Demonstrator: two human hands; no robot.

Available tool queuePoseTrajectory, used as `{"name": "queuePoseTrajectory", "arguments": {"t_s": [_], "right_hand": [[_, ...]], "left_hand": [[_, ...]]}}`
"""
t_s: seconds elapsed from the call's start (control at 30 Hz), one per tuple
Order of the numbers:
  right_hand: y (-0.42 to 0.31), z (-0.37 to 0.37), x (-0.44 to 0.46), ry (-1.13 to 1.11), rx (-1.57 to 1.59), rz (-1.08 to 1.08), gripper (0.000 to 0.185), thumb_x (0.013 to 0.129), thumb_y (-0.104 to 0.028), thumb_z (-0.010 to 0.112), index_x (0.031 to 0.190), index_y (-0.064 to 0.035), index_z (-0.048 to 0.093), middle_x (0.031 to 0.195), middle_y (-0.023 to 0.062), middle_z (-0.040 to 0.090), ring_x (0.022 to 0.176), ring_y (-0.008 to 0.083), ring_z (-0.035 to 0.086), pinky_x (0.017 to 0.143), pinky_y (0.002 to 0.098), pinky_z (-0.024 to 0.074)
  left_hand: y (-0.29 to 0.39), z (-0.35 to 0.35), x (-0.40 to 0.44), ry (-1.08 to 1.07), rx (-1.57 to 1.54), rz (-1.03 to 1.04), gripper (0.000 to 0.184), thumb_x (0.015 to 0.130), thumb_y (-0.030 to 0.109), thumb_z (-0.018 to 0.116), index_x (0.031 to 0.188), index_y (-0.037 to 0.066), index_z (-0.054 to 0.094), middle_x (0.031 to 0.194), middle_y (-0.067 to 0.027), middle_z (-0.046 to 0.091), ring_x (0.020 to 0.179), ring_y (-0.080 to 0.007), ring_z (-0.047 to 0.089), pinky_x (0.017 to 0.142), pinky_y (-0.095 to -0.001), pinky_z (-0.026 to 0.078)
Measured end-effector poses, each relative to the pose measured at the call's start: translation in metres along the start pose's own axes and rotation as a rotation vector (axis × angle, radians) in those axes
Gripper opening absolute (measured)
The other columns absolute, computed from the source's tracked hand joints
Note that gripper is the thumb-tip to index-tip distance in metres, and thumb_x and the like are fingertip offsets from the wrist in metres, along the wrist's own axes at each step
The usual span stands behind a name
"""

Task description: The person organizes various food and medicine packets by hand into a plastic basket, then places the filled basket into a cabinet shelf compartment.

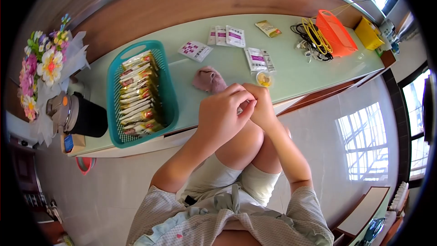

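My left hand (226, 109) and my right hand (258, 105) meet above the table's front edge, over my knees. Both have curled fingers pressed together; anything between them is hidden or too small to name. Just behind them lies a crumpled pinkish-brown cloth (209, 79). A small round tub with yellow contents (264, 79) sits right behind my right hand. Beyond it is a white and purple packet (256, 59). Further left on the table lie another such packet (195, 51) and several more (235, 36).
A teal basket (172, 105) holds a row of sachets. Left of it stand a black tumbler (91, 117) and artificial flowers (50, 67). A yellow-green sachet (268, 28), coiled cables (317, 36), an orange basket (336, 36) and a yellow container (368, 34) are at the back right.
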State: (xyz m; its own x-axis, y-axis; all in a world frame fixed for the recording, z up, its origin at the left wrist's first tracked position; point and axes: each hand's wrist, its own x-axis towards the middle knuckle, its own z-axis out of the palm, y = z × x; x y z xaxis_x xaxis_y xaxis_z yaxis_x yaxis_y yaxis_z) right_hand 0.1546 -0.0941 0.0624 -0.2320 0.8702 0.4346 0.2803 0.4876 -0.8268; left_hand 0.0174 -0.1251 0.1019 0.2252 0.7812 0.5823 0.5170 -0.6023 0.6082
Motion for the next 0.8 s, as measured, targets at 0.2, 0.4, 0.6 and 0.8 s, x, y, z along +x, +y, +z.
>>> {"name": "queuePoseTrajectory", "arguments": {"t_s": [0.2, 0.4, 0.6, 0.8], "right_hand": [[0.031, -0.031, 0.004, 0.124, -0.036, 0.055, 0.016, 0.073, 0.003, 0.063, 0.088, 0.0010, 0.066, 0.077, 0.0138, 0.065, 0.065, 0.0252, 0.061, 0.061, 0.0304, 0.0508], [0.062, -0.064, 0.017, 0.146, -0.042, 0.137, 0.023, 0.081, -0.003, 0.065, 0.104, -0.0009, 0.067, 0.087, 0.0105, 0.068, 0.077, 0.0167, 0.066, 0.067, 0.0292, 0.0524], [0.095, -0.090, 0.054, 0.204, -0.224, 0.072, 0.029, 0.081, -0.011, 0.065, 0.109, -0.0042, 0.066, 0.107, 0.0154, 0.066, 0.093, 0.0267, 0.065, 0.074, 0.0327, 0.0520], [0.161, -0.110, 0.103, 0.185, -0.591, 0.035, 0.050, 0.079, -0.023, 0.067, 0.124, -0.0035, 0.056, 0.127, 0.0185, 0.054, 0.118, 0.0349, 0.051, 0.097, 0.0426, 0.0414]], "left_hand": [[-0.021, 0.041, 0.033, -0.105, -0.062, -0.079, 0.005, 0.082, 0.012, 0.066, 0.084, 0.007, 0.066, 0.081, -0.0025, 0.065, 0.054, -0.0150, 0.062, 0.050, -0.0271, 0.045], [-0.044, 0.073, 0.069, -0.136, -0.034, -0.111, 0.007, 0.082, 0.015, 0.065, 0.086, 0.009, 0.067, 0.086, -0.0021, 0.067, 0.057, -0.0156, 0.063, 0.051, -0.0291, 0.046], [-0.075, 0.108, 0.102, -0.103, -0.010, -0.067, 0.020, 0.083, 0.017, 0.066, 0.102, 0.010, 0.065, 0.097, -0.0037, 0.068, 0.076, -0.0193, 0.066, 0.064, -0.0303, 0.051], [-0.092, 0.118, 0.113, -0.191, -0.022, -0.175, 0.023, 0.084, 0.011, 0.061, 0.108, 0.009, 0.063, 0.101, -0.0085, 0.066, 0.081, -0.0239, 0.064, 0.068, -0.0332, 0.050]]}}
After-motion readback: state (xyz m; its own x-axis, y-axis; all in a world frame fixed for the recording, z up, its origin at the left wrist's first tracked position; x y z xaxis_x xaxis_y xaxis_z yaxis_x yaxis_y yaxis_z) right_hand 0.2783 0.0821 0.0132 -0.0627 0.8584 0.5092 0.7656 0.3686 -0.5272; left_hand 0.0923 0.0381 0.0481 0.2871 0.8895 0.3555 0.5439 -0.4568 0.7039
